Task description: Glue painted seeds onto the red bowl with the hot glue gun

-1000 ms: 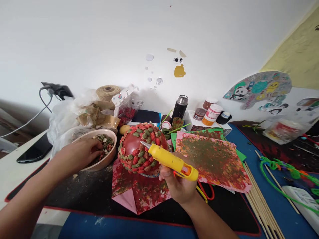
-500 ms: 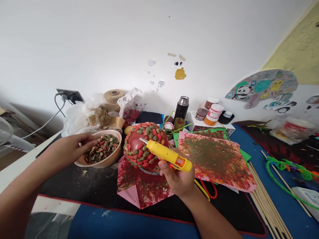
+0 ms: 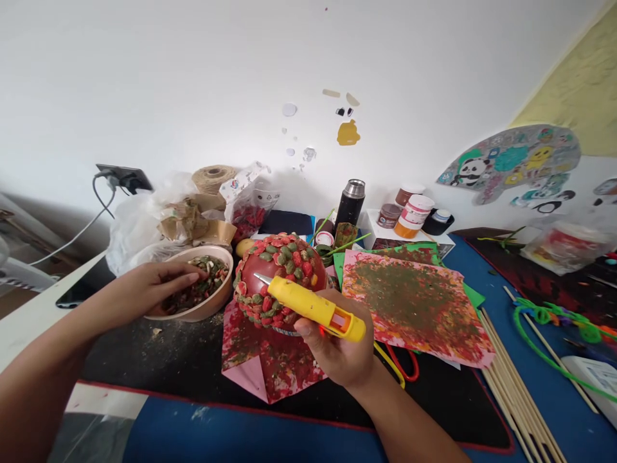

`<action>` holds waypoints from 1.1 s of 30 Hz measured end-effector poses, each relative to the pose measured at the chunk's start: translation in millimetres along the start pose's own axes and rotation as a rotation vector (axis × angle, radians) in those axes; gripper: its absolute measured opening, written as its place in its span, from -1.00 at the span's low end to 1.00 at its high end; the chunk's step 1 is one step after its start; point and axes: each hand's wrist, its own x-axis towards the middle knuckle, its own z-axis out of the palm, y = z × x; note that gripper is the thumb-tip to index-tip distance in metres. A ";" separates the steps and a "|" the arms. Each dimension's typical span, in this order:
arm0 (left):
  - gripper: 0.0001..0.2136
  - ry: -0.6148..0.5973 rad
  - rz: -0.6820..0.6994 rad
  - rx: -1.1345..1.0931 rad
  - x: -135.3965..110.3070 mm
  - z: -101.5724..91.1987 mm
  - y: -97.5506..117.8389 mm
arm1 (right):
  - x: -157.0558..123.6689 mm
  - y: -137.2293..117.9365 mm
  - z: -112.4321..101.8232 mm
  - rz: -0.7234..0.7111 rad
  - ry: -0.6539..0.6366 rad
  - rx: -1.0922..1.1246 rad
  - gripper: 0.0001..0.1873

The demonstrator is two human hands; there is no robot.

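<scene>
My right hand is wrapped round a yellow glue gun, its metal nozzle pointing left in front of the red ball. Painted red and green shells cover much of this red ball, though a smooth red patch on its upper left is bare. My left hand reaches over a pale pink bowl of red and green nutshells. Its fingers are stretched out, with the fingertips at the shells; no shell shows between them. Under the ball lies a paint-stained pink sheet.
A black thermos and paint jars stand behind. Paint-smeared paper, scissors with red and yellow handles and wooden sticks lie to the right. Twine and plastic bags sit at back left.
My left hand has moved slightly right, further over the shells in the bowl. The glue gun has shifted a little left with my right hand, and the view has tilted slightly.
</scene>
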 end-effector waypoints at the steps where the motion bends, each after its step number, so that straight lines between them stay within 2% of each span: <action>1: -0.24 -0.025 0.018 -0.023 1.9 -3.0 0.6 | 0.0 -0.2 0.0 -0.006 -0.002 -0.009 -0.54; 5: -0.23 -0.052 0.022 -0.029 3.7 -17.8 -1.4 | 0.6 0.0 -0.3 -0.008 -0.003 -0.008 -0.54; 8: -0.28 -0.080 -0.011 0.024 -3.8 -24.1 -4.6 | 0.4 0.4 -0.8 0.004 -0.013 -0.008 -0.55; 13: -0.42 -0.326 0.039 0.072 -19.1 -15.0 0.4 | -0.6 -1.0 0.1 -0.013 -0.038 -0.011 -0.66; 19: -0.47 -0.434 0.117 0.044 -17.1 -8.0 21.9 | 0.4 -1.4 1.2 -0.027 -0.047 -0.005 -0.58; 25: -0.44 -0.418 0.119 0.008 -21.5 -5.9 28.9 | -3.3 1.1 3.7 -0.054 -0.057 -0.020 -0.63; 33: -0.24 -0.258 0.075 -0.023 -12.3 -2.5 18.4 | -7.7 5.3 6.4 -0.025 -0.104 -0.028 -0.63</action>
